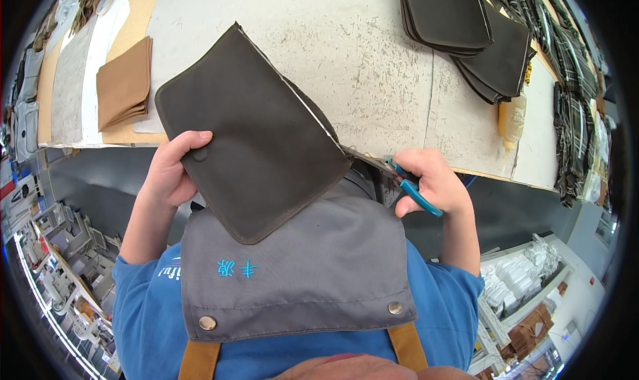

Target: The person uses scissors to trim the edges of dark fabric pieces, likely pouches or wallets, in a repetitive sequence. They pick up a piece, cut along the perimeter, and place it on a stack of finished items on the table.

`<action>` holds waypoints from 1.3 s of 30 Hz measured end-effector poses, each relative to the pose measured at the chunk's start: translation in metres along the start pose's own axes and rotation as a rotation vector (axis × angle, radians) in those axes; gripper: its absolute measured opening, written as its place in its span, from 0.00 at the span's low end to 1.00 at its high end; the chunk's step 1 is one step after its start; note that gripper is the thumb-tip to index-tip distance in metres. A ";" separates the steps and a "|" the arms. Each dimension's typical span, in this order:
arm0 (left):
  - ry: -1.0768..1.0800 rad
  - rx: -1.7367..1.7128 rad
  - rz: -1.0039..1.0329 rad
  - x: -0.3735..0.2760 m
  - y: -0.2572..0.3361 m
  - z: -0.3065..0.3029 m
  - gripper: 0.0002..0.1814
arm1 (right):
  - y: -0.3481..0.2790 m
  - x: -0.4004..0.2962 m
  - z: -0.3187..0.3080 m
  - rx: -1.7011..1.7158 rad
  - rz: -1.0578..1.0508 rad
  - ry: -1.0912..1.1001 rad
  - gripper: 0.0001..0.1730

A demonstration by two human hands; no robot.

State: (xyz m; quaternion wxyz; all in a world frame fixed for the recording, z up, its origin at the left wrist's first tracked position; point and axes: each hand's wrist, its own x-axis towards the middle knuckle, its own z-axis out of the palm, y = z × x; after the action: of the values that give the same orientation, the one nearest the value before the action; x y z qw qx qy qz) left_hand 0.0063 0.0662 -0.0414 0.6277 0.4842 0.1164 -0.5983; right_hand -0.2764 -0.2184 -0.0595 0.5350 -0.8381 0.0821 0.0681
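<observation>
My left hand [175, 168] grips a dark brown stitched panel [249, 125] by its left edge, thumb on top. The panel looks like leather, with rounded corners and a small round mark near my thumb. It tilts over the table's front edge, and a pale strip runs along its right side, where a second layer shows. In my right hand [434, 180] is a pair of scissors with teal handles [415, 196]. Their blades point left at the panel's lower right corner. Whether the blade tips touch the corner, I cannot tell.
Folded brown pieces [125, 88] lie on the worn table [389, 80] at left. Stacked dark panels [444, 15] sit at the upper right, beside a yellowish squeeze bottle [512, 118] on its side. Plaid fabric [566, 80] covers the right end. The table's front edge runs before my apron.
</observation>
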 end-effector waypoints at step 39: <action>-0.166 0.034 0.696 0.214 0.182 0.076 0.15 | 0.049 -0.017 0.024 0.786 0.053 0.671 0.40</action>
State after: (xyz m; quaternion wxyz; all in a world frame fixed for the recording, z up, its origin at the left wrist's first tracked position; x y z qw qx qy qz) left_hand 0.1855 -0.1610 -0.0729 0.7930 0.4549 -0.1172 -0.3878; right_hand -0.3036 -0.2153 -0.1093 0.7516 -0.5473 0.2899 -0.2269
